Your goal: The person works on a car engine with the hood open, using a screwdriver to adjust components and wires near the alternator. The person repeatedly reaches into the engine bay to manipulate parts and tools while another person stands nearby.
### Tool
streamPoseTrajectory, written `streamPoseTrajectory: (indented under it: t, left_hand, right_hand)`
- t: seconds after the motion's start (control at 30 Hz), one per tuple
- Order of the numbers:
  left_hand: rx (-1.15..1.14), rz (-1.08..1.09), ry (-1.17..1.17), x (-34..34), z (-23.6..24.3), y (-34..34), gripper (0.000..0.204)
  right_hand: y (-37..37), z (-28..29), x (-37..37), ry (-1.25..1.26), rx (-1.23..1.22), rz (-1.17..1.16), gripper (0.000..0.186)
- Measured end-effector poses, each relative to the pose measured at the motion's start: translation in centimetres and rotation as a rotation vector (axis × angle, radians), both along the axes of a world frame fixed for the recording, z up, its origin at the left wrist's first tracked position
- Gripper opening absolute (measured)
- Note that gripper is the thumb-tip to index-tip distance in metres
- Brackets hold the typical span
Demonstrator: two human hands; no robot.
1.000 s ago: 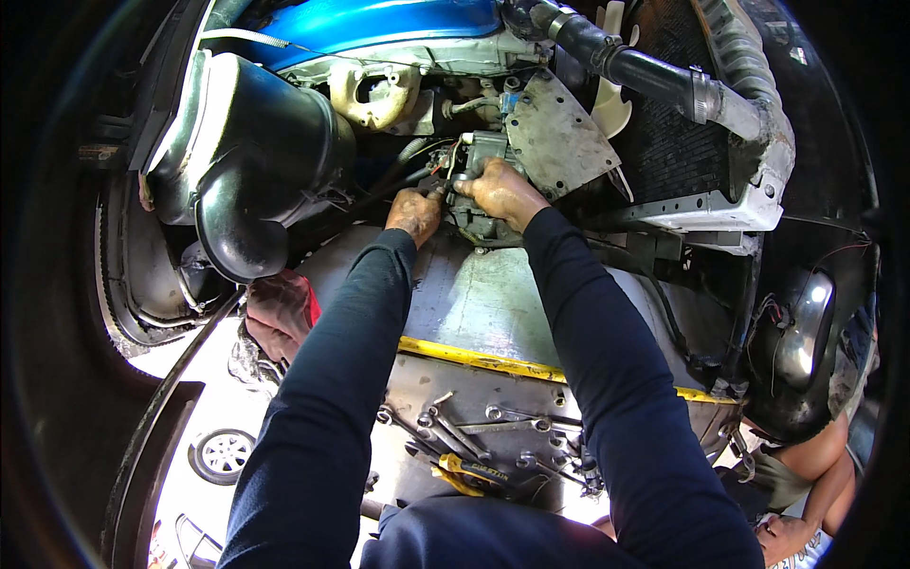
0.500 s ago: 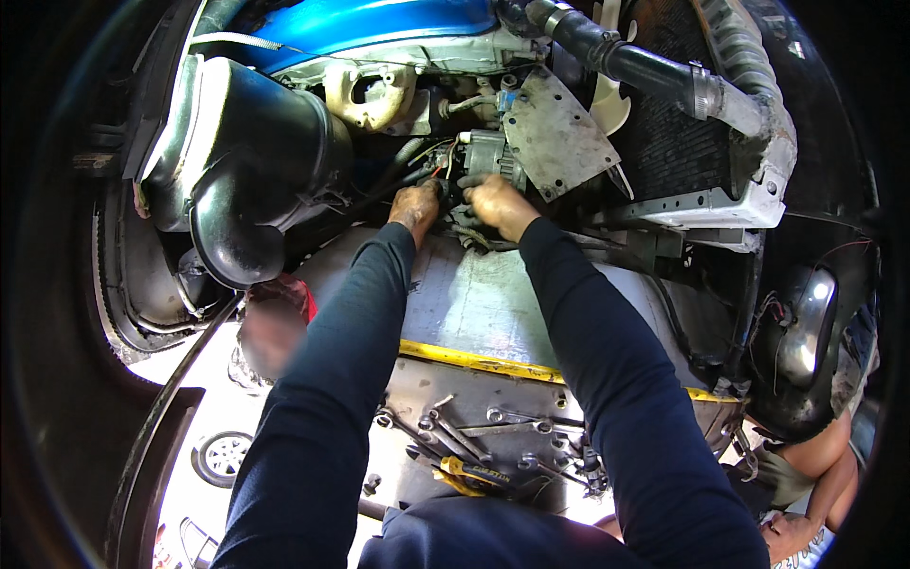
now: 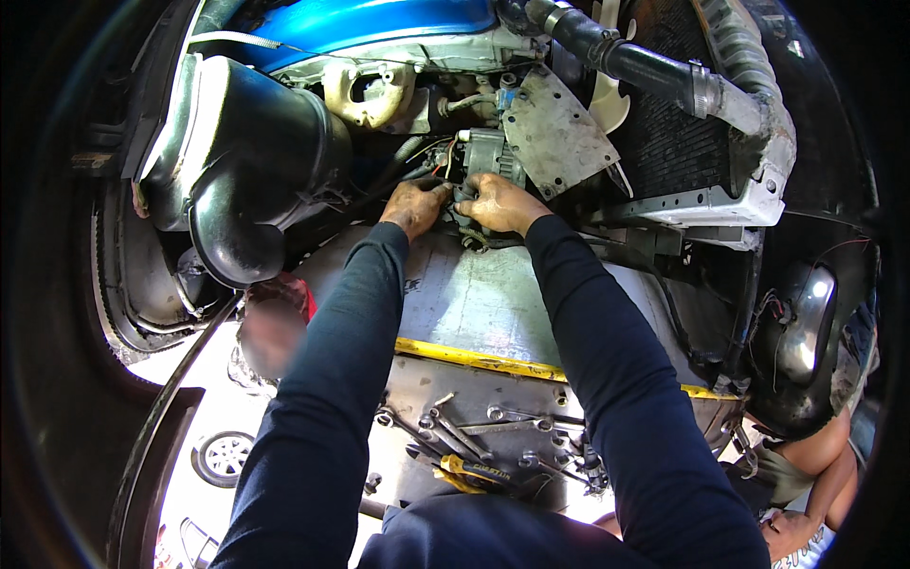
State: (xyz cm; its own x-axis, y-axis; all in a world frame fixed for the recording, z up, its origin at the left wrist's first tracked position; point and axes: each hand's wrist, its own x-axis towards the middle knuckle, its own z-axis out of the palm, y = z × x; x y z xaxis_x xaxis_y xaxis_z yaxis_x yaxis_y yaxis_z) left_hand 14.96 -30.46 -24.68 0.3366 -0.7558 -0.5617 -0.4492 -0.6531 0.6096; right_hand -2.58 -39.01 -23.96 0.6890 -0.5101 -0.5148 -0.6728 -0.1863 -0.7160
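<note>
Moved closer together since prev frame, w/ L hand & R hand nearly meeting at fingertips, R in front of lower part of ribbed grey metal unit. Seen w/ fingers curled on both, can't tell if gripping anything. Found unit just L of holed grey plate, near thin wires, beyond yellow strip w/ wrenches on near side

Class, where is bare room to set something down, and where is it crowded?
Bare: the pale panel, between the left sleeve and right sleeve, above the yellow edge; it may slope. Crowded: below, among wrenches, and around the left hand and right hand, by wires and the grey housing.
</note>
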Motion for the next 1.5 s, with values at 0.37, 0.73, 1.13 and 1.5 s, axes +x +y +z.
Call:
streamPoseTrajectory:
  t: [0.37,0.73,1.13,1.5]
  left_hand:
    - [-0.022,-0.01,-0.161,-1.6,-0.9,-0.3,0.043]
    - [-0.151,-0.033,-0.119,-0.3,-4.9,0.2,0.042]
    - [0.067,0.255,0.79,0.4,-3.1,-0.7,0.035]
    - [-0.187,0.126,-0.186,-3.4,-4.8,-2.7,0.034]
  right_hand:
    - [1.0,-1.7,1.2,-0.067,-0.023,-0.111,0.059]
    - [1.8,-0.5,0.3,-0.255,0.107,-0.167,0.062]
    - [1.5,7.0,-4.2,-0.224,-0.178,-0.516,0.052]
    - [2.2,6.9,-2.1,-0.127,-0.405,-0.343,0.047]
